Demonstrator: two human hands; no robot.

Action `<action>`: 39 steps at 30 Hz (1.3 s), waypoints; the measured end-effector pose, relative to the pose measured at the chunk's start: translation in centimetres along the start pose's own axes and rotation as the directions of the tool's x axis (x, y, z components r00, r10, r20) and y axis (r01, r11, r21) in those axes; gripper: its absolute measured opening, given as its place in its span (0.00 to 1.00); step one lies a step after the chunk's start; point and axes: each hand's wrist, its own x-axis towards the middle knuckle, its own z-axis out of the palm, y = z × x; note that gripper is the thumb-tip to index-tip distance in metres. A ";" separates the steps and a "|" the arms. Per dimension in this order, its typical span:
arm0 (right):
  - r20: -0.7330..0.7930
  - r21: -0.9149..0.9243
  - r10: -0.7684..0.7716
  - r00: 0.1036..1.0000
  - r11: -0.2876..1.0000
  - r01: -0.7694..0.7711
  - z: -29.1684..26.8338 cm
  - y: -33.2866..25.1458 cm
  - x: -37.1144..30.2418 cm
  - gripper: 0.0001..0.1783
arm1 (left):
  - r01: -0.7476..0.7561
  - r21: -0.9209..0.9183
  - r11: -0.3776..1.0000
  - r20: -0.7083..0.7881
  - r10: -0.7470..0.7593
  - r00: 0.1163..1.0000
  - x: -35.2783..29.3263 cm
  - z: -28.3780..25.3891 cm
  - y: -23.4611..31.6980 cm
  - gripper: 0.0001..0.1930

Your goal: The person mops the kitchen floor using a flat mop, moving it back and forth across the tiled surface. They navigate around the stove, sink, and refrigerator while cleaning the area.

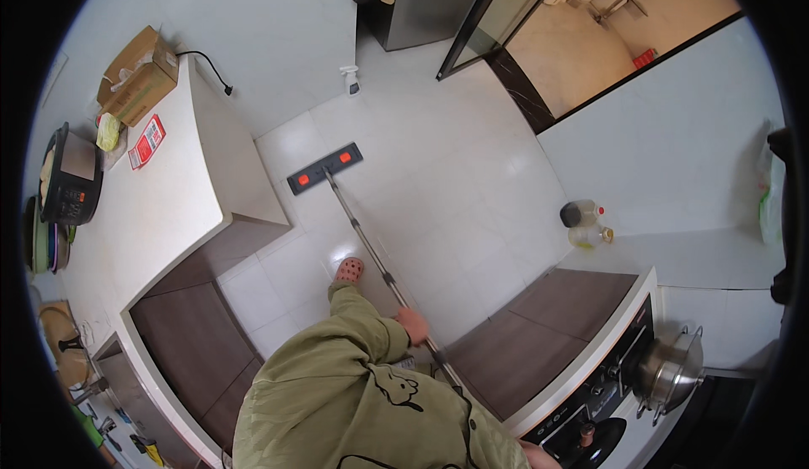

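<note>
A flat mop reaches from my body to the floor. Its dark grey rectangular head with two orange tabs lies flat on the white tiles. My left hand comes out of a green sleeve and is wrapped round the silver pole. Only a bit of my right hand shows at the lower edge, close to the stove; its fingers are hidden. The pole's upper end is lost against my green top. One pink clog stands on the floor left of the pole.
A white counter on the left bears a cardboard box and a black cooker. A white spray bottle stands by the far wall. Bottles stand on the right. The stove holds a steel pot. A glass door stands ajar.
</note>
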 end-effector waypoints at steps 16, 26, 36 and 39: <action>0.326 -0.222 0.119 0.938 0.974 -0.046 8.8 -15.6 0.8 0.17 | -0.205 -0.715 -0.669 0.322 -0.574 0.753 0.8 -8.5 -10.3 0.10; 0.293 -0.293 -0.037 0.955 0.948 0.127 18.4 -29.9 -1.5 0.24 | -0.295 -0.747 -0.596 0.207 -0.630 0.749 0.0 -20.1 -22.6 0.07; 0.199 -0.556 -0.466 0.862 0.670 0.491 16.8 -45.2 -3.7 0.17 | -0.075 -0.868 -0.492 0.252 -0.564 0.786 10.4 -25.5 -27.4 0.06; 0.220 -0.615 -0.436 0.873 0.633 0.471 14.7 -52.2 -2.3 0.18 | -0.085 -0.974 0.211 -0.187 -0.529 0.828 14.1 -27.1 -29.8 0.07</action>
